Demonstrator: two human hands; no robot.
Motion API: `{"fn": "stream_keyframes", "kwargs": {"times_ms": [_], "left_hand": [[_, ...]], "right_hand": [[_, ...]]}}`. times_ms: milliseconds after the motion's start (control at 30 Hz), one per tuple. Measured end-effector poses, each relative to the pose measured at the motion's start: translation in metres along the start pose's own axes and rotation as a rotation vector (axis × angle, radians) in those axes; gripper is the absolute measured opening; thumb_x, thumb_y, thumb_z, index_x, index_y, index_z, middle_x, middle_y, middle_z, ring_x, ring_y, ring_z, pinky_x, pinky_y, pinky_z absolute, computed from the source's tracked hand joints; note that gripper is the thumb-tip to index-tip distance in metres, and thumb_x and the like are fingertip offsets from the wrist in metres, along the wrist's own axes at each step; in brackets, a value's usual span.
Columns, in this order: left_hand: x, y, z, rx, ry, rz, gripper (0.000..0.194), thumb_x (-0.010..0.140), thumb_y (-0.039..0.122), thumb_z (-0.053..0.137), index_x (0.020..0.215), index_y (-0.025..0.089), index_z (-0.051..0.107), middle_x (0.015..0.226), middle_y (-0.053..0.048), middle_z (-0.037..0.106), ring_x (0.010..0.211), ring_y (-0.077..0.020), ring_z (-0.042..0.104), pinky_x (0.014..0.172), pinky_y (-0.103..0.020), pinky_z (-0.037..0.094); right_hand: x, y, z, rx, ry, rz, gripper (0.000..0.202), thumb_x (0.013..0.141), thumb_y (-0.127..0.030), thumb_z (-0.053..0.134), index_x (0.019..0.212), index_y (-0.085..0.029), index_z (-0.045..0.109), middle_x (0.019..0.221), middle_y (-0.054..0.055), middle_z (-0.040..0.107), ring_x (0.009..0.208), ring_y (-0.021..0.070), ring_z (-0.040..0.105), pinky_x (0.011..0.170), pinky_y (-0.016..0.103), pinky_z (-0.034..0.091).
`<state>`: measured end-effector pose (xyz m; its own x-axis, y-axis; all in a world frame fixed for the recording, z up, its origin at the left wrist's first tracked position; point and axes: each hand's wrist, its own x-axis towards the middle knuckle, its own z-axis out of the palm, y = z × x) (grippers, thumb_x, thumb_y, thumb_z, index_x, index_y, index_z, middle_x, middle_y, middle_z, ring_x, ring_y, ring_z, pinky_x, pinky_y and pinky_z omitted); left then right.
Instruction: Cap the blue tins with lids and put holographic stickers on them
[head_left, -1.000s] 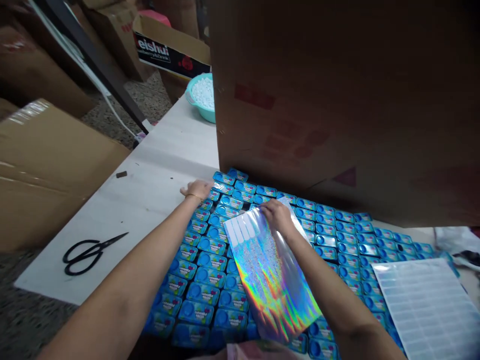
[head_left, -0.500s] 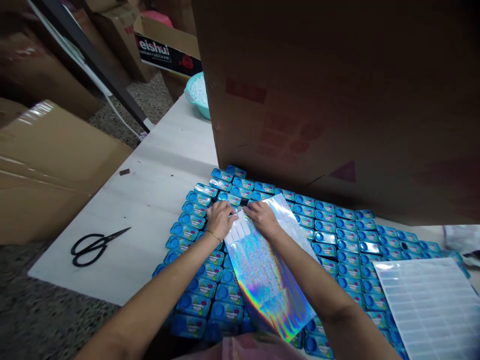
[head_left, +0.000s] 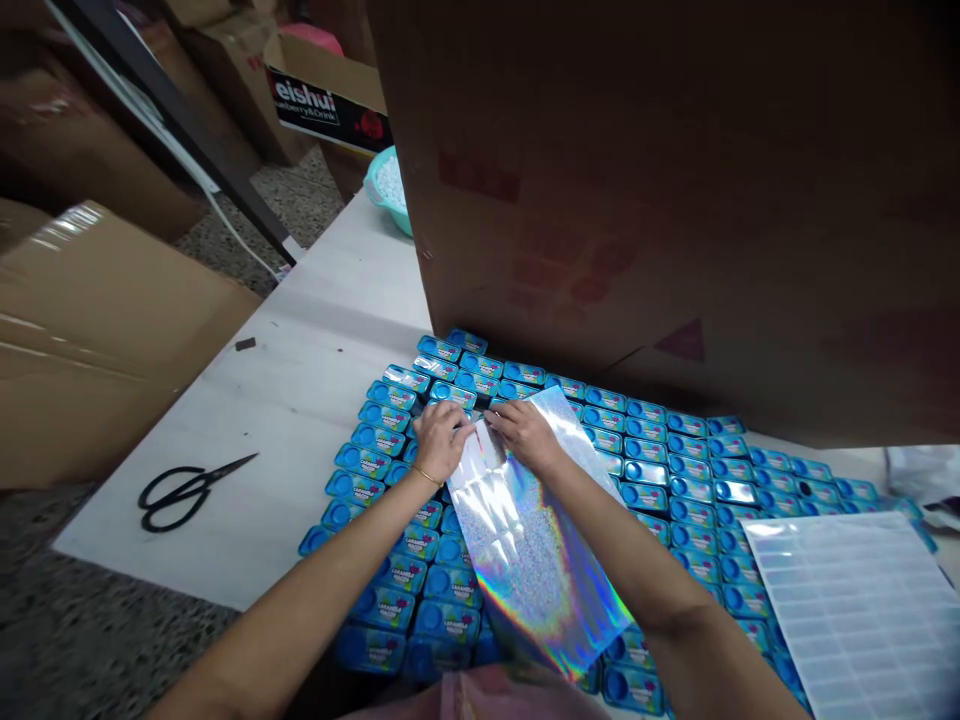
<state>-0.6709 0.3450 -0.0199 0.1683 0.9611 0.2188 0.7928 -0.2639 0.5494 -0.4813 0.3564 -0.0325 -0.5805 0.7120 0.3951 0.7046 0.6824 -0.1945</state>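
A shiny holographic sticker sheet [head_left: 536, 530] lies slanted across rows of blue tins [head_left: 450, 622] with printed lids. At its upper left corner my left hand [head_left: 441, 440] is closed, thumb and fingers pinching the edge. Close beside it, my right hand [head_left: 523, 432] has its fingers bent down onto the sheet's top edge, thumb and fingertips together. A narrow gap separates the two hands. Whether a loose sticker sits between the fingertips is too small to make out. Pale label-shaped patches and glare show on the sheet's upper part.
Black-handled scissors [head_left: 199, 490] lie on the white table [head_left: 300, 380] at left. A large cardboard box [head_left: 637, 200] rises behind the tins. A white sheet with a label grid [head_left: 862, 610] covers tins at right. A turquoise bowl [head_left: 388, 195] of white pieces stands at the back.
Both hands stay at the sheet's top edge, almost unmoved. Glare on the sheet's upper part has spread and shifted, so the sheet seems slightly tilted. The view has moved a little.
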Motion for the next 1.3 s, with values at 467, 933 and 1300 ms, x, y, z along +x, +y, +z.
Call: {"fn": "stream_keyframes", "kwargs": {"times_ms": [467, 933, 1300], "left_hand": [[-0.003, 0.005, -0.002, -0.005, -0.015, 0.007, 0.015, 0.078, 0.034, 0.053, 0.075, 0.021, 0.06, 0.093, -0.003, 0.062, 0.092, -0.0217, 0.048, 0.076, -0.035, 0.029], [0.012, -0.004, -0.002, -0.197, -0.245, -0.093, 0.033, 0.078, 0.045, 0.044, 0.074, 0.023, 0.069, 0.072, 0.001, 0.068, 0.073, -0.016, 0.057, 0.071, -0.028, 0.034], [0.011, -0.005, -0.003, -0.276, -0.235, -0.106, 0.034, 0.078, 0.047, 0.045, 0.078, 0.022, 0.068, 0.079, 0.001, 0.068, 0.078, -0.0167, 0.059, 0.073, -0.026, 0.037]], "right_hand": [[0.01, -0.009, -0.008, 0.127, 0.052, 0.064, 0.023, 0.085, -0.029, 0.047, 0.101, -0.021, 0.062, 0.094, 0.007, 0.063, 0.092, 0.0188, 0.049, 0.082, 0.037, 0.036], [0.005, 0.0, -0.003, 0.11, 0.114, -0.083, 0.029, 0.086, -0.025, 0.047, 0.113, -0.021, 0.055, 0.115, 0.008, 0.057, 0.11, 0.0179, 0.047, 0.093, 0.038, 0.039], [0.003, -0.01, -0.014, 0.21, 0.126, 0.088, 0.028, 0.084, -0.028, 0.049, 0.111, -0.022, 0.056, 0.116, 0.007, 0.056, 0.112, 0.0178, 0.046, 0.096, 0.039, 0.035]]}}
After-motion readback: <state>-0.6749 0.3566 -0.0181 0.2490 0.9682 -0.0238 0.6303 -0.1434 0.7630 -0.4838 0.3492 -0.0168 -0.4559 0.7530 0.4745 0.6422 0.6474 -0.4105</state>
